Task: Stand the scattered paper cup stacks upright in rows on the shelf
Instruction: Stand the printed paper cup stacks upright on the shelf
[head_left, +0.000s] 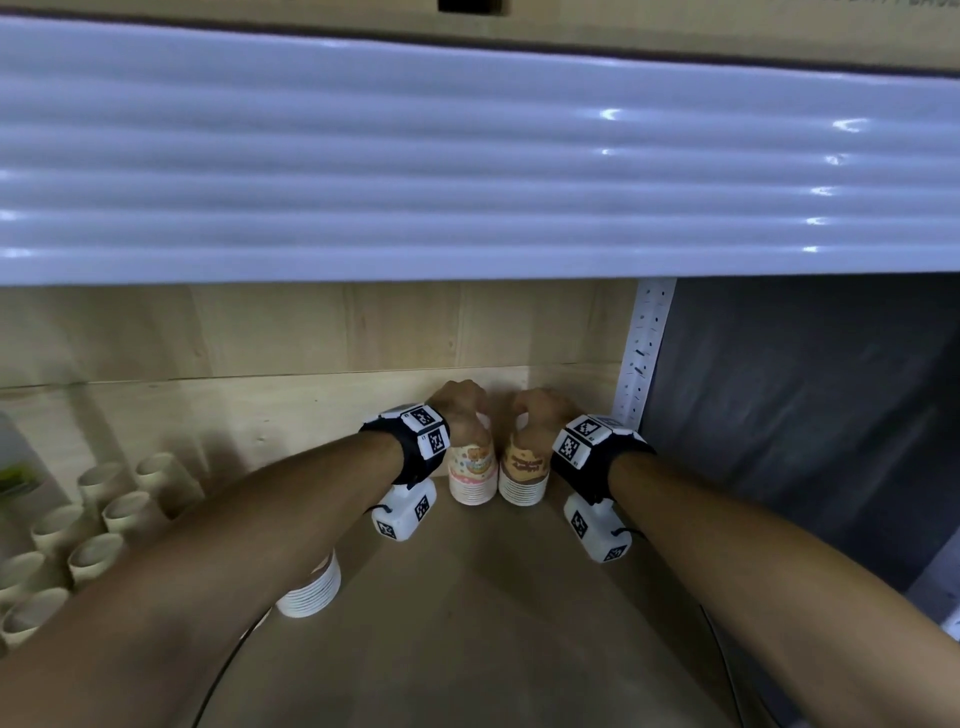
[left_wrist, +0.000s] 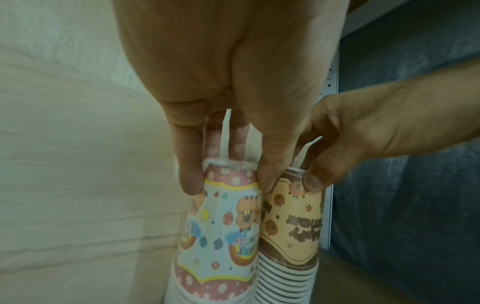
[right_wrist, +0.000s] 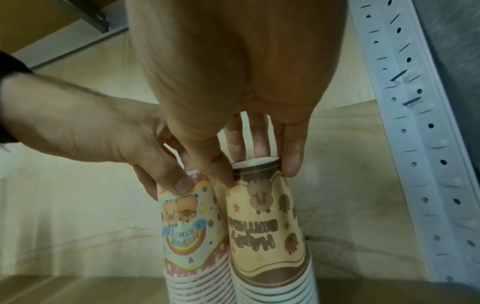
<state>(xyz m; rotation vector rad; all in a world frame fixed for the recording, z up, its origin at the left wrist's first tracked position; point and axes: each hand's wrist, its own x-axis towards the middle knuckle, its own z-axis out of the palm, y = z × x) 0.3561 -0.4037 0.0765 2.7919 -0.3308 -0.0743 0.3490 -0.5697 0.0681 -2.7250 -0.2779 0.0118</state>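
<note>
Two stacks of upside-down paper cups stand side by side at the back right of the wooden shelf (head_left: 467, 623). My left hand (head_left: 460, 410) grips the top of the pink-and-blue birthday stack (head_left: 471, 470) (left_wrist: 221, 246) (right_wrist: 189, 236) from above, fingertips round its upturned base. My right hand (head_left: 537, 415) holds the top of the brown-and-cream birthday stack (head_left: 524, 473) (left_wrist: 293, 236) (right_wrist: 267, 236) the same way. Both stacks are upright and touch each other. A plain white cup stack (head_left: 311, 592) stands near the front left, partly hidden under my left forearm.
Several beige cups or tubes (head_left: 98, 525) lie on their sides at the shelf's left. A white ribbed panel (head_left: 467, 171) hangs above the opening. A perforated white metal upright (head_left: 644, 353) (right_wrist: 415, 123) stands just right of the stacks, dark grey cloth (head_left: 805, 415) beyond it.
</note>
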